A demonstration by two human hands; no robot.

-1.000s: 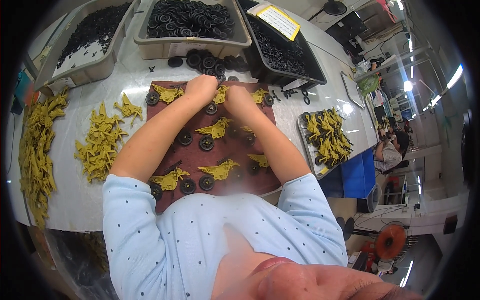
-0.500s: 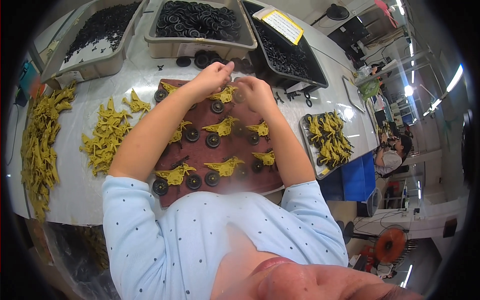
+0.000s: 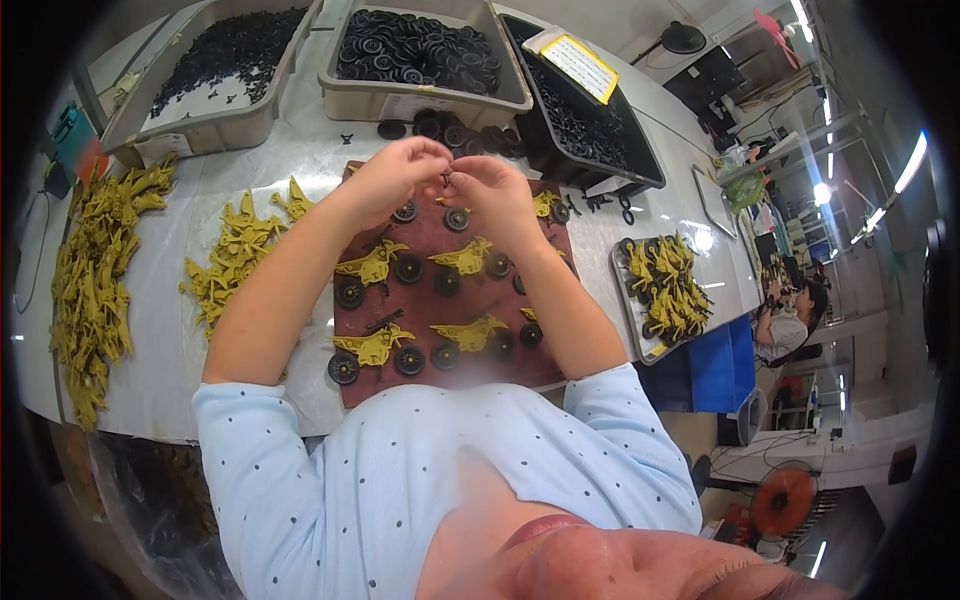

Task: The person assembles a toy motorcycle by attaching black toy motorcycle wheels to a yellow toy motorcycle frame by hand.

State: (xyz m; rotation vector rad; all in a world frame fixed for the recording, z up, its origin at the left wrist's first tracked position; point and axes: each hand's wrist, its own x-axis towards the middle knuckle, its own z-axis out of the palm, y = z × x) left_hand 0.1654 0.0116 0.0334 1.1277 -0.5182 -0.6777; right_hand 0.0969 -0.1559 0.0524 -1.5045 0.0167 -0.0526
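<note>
Two bare hands met above the far edge of the dark reddish-brown rectangular work board (image 3: 455,370) in the head view, the left hand (image 3: 385,180) and right hand (image 3: 490,190) pinching a tiny dark plastic part (image 3: 445,180) between fingertips, both clenched on it; too small to tell its exact shape. Risk as judged: the part could slip from the pinch and drop among the small black plastic wheels (image 3: 405,212) on the board, since the hold was fingertip-only and raised off the surface. Forearms crossed over the mustard-yellow plastic bird-shaped bodies (image 3: 372,266) laid in rows, so a sleeve or elbow might nudge them out of line. The part looked black, thin, mostly hidden by fingers. Around: grey plastic bin of black wheels (image 3: 420,45) beyond the board, another grey bin of small black bits (image 3: 215,65) far left, heap of loose yellow bodies (image 3: 90,280) left, metal tray of assembled yellow pieces (image 3: 668,290) right.
</note>
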